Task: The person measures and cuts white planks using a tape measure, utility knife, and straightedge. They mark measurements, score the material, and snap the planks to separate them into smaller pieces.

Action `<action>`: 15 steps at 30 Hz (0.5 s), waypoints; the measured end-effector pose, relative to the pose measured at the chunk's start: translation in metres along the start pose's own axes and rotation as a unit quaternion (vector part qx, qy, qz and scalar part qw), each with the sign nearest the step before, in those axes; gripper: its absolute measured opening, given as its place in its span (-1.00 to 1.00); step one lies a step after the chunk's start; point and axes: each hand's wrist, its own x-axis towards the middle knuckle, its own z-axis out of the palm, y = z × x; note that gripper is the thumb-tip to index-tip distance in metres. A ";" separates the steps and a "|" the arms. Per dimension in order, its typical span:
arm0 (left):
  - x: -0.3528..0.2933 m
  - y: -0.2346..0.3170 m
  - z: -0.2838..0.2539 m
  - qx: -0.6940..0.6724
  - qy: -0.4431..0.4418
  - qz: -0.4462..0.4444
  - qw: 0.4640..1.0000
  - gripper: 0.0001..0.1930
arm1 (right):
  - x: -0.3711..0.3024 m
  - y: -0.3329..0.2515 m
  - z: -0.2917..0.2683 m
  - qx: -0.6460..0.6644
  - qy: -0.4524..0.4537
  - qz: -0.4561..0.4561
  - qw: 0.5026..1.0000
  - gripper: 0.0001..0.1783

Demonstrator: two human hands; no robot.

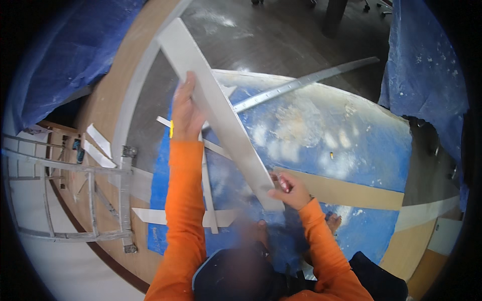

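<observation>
A long, narrow white board (221,113) slants across the middle, raised above the floor, its far end at the upper left. My left hand (188,111) grips its left edge, with the thumb lying up along the face. Close to the near end, my right hand (293,191) is closed around a small reddish thing, too little of which shows to name. The right fingertips touch or nearly touch the board's right edge. Beneath the board lie a perforated metal strip (286,89), a thin pale strip (209,200) and a white angled-end piece (149,215).
A plaster-stained blue sheet (361,145) covers the floor, with a tan board (351,189) across it. At left lie a metal ladder (92,200), white offcuts (98,154) and a dark teal tool (80,154). Blue plastic sheeting (424,75) hangs on both sides.
</observation>
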 end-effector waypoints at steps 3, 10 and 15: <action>-0.057 0.058 0.053 0.127 0.091 0.164 0.974 -0.65 | 0.006 -0.021 -0.018 0.038 0.025 0.036 0.998 -0.51; -0.152 0.101 0.121 0.286 0.141 0.312 0.895 -0.66 | -0.011 -0.194 0.037 0.093 -0.071 -0.118 0.986 -0.38; -0.181 0.132 0.145 0.387 0.127 0.343 0.846 -0.55 | -0.018 -0.282 0.074 -0.071 0.006 -0.451 0.890 -0.37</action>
